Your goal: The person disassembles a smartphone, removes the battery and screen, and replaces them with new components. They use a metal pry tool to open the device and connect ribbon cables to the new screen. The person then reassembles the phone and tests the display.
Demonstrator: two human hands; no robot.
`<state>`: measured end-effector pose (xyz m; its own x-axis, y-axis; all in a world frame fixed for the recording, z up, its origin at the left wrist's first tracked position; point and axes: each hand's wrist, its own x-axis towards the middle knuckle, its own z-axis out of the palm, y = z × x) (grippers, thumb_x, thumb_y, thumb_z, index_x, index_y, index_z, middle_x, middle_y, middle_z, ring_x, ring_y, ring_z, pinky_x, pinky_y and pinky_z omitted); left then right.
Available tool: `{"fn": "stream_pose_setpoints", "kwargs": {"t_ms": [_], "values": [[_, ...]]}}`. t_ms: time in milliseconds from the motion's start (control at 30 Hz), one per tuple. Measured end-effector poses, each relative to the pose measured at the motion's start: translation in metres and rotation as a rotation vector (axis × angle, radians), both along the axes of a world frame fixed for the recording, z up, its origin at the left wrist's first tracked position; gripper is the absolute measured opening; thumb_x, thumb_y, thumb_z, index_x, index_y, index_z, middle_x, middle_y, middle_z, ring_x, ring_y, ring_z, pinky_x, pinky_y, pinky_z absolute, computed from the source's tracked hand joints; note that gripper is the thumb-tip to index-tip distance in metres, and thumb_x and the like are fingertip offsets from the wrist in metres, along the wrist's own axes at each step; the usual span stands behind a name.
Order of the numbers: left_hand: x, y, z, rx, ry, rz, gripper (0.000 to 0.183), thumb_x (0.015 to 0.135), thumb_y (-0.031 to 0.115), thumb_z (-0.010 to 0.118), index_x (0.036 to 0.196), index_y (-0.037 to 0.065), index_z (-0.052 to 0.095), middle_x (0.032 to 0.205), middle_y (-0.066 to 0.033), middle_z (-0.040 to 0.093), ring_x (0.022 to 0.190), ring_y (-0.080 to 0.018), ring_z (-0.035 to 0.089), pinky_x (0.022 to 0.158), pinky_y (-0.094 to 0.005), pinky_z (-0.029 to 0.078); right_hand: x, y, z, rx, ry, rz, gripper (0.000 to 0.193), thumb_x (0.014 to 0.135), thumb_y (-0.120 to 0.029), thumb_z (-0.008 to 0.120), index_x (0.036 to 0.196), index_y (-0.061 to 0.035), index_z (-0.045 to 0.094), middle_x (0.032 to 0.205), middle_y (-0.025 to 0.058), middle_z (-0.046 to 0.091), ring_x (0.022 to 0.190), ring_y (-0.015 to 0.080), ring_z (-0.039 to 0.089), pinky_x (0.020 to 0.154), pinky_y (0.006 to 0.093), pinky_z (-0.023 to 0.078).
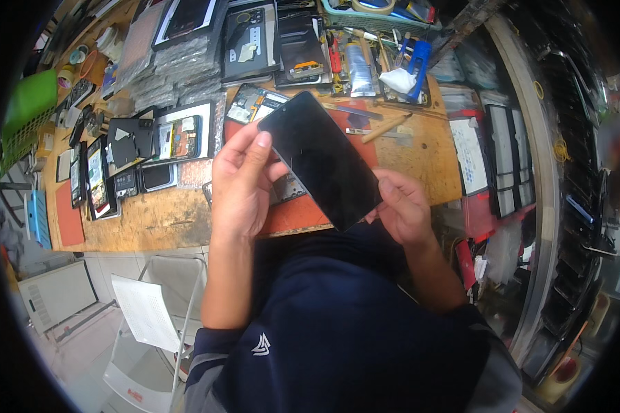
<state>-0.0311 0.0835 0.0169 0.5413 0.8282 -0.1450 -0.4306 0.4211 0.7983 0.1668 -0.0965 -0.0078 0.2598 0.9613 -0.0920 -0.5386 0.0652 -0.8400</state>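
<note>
A black smartphone point(327, 162) is held tilted over the table's front edge, its dark glassy face turned up toward me. My left hand point(242, 175) pinches its upper left edge, thumb on the front and fingers behind. At its lower right corner my right hand point(405, 206) grips it between thumb and fingers. Below and behind it lies a reddish-orange mat point(293, 217). An opened phone with bare inner parts point(250, 104) rests at the mat's far side, partly hidden by the held phone.
On the wooden table point(151, 226), several opened phones point(178, 136) lie to the left. Stacked phones and bubble wrap point(189, 65) stand at the back. A wooden-handled tool point(387, 128), a tube point(359, 69) and a blue tool point(417, 69) lie right. A folding chair point(148, 323) stands lower left.
</note>
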Motion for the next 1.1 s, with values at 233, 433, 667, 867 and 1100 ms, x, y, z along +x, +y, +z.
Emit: {"fn": "stream_pose_setpoints", "kwargs": {"t_ms": [233,433,667,867,1100], "values": [[-0.06,0.036,0.032,0.626,0.629,0.287,0.035,0.109,0.017,0.068,0.139,-0.002,0.067,0.131,-0.0129,0.072,0.12,-0.0198,0.069,0.107,-0.0361,0.054,0.031,-0.013,0.021,-0.033,-0.324,-0.269,0.035,0.114,-0.019,0.055,0.134,0.0077,0.066,0.111,0.0076,0.073,0.089,0.0106,0.065,0.076,0.0262,0.053],[-0.093,0.009,0.018,1.286,1.146,-0.236,0.072,0.081,0.014,0.089,0.147,0.004,0.062,0.142,-0.0162,0.065,0.135,-0.0336,0.06,0.112,-0.0459,0.047,0.048,-0.03,0.029,-0.122,-0.843,-0.223,0.027,0.112,-0.014,0.058,0.122,0.0085,0.07,0.098,0.0018,0.061,0.083,0.0085,0.054,0.073,0.0236,0.044],[-0.094,0.007,0.005,1.385,1.089,-0.148,0.095,0.07,0.015,0.095,0.154,0.002,0.053,0.14,-0.0183,0.063,0.127,-0.0359,0.062,0.108,-0.0469,0.047,0.02,-0.027,0.027,-0.172,-1.231,-0.301,0.015,0.102,-0.001,0.065,0.112,0.0073,0.07,0.087,0.0115,0.06,0.077,0.0231,0.06,0.07,0.0332,0.046],[-0.089,-0.001,-0.012,0.34,0.145,-0.041,0.105,0.092,0.06,0.074,0.161,-0.01,0.034,0.136,-0.0224,0.058,0.107,-0.0246,0.064,0.082,-0.0343,0.057,-0.006,-0.022,0.026,-0.052,-1.536,-0.307,0.027,0.086,0.001,0.08,0.112,0.004,0.073,0.081,0.0116,0.062,0.065,0.0268,0.061,0.057,0.037,0.048],[-0.063,-0.014,-0.025,-0.209,-0.649,-0.216,0.108,0.099,0.073,0.052,0.163,-0.01,0.027,0.13,-0.0273,0.061,0.093,-0.031,0.068,0.067,-0.0385,0.059,-0.046,-0.004,0.007,0.044,-1.681,-0.213,0.043,0.078,-0.01,0.092,0.116,0.0003,0.072,0.079,0.0103,0.057,0.068,0.0279,0.061,0.06,0.0395,0.049]]}}
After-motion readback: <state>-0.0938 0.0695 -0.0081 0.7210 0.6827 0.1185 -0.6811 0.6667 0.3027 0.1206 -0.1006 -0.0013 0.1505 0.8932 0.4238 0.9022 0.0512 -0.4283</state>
